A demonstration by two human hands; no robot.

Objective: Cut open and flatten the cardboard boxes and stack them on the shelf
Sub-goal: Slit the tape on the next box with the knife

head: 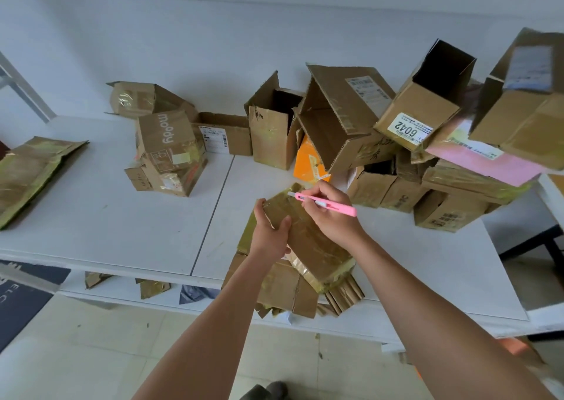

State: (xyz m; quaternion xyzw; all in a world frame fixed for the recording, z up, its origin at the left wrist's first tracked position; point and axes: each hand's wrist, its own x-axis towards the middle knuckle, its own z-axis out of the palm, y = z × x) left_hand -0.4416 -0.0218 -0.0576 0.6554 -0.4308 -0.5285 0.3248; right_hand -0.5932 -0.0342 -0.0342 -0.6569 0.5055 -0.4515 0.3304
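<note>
A person's two hands work on one tape-covered cardboard box (308, 241) at the near edge of a white worktop (106, 216). The left hand (270, 231) grips the box's left edge, thumb on top and fingers curled round the side. The right hand (328, 210) holds one pink utility knife (323, 202) like a pen, its blade tip at the box's far upper corner. The box rests tilted on a heap of flattened cardboard (287, 286) directly beneath both hands. Beyond the right hand stands one orange box (306, 163), and farther off and to the right rises a jumbled pile of brown boxes, one bearing a label reading 6042 (410, 126) and one pink-sided (485, 158); their exact number cannot be told. Beyond the left hand lies a crushed box marked "moody" (166, 152), and well left of it one flattened piece (33, 173).
</note>
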